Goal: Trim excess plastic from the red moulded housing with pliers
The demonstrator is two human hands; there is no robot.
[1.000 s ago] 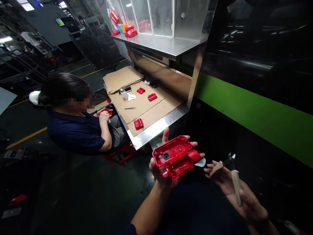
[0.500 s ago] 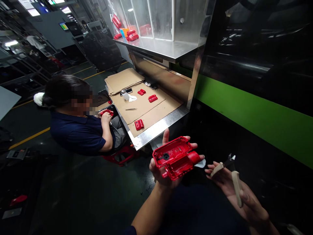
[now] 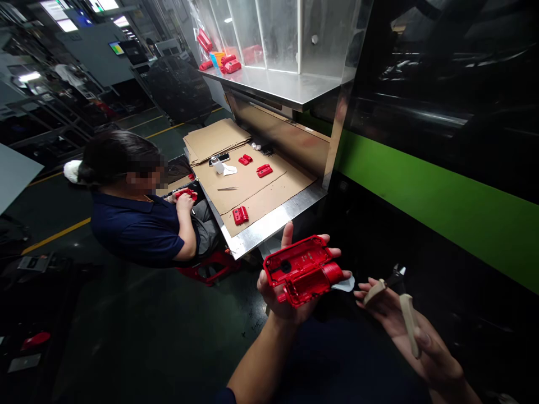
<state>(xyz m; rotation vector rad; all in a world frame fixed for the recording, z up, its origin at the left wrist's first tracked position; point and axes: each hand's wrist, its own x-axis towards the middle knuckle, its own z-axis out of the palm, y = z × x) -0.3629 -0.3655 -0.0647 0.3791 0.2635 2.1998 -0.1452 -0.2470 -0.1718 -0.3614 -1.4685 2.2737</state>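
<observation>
Down near the bottom middle of the picture, the left hand (image 3: 283,292) held a red plastic shell (image 3: 302,270) from below. The fingers were curled up around its far edge and the thumb pressed on its near end, so the hand was closed on it. The open, hollow side of the shell faced up. Its long way ran from lower left to upper right across the picture, and the end with the round bump pointed toward the right hand (image 3: 404,325).

The right hand sat just to the right of the shell, close but not touching it. It held small cutters (image 3: 400,292) with pale handles, the fingers wrapped loosely around them. The dark tips pointed up and away, toward the upper right, not at the shell. So the shell lay to the left of the cutters, with a small gap between them.

Further up and left, another person in a dark blue shirt (image 3: 135,230) sat at a metal table (image 3: 269,224) covered with cardboard. Small red parts (image 3: 240,214) lay on it.
</observation>
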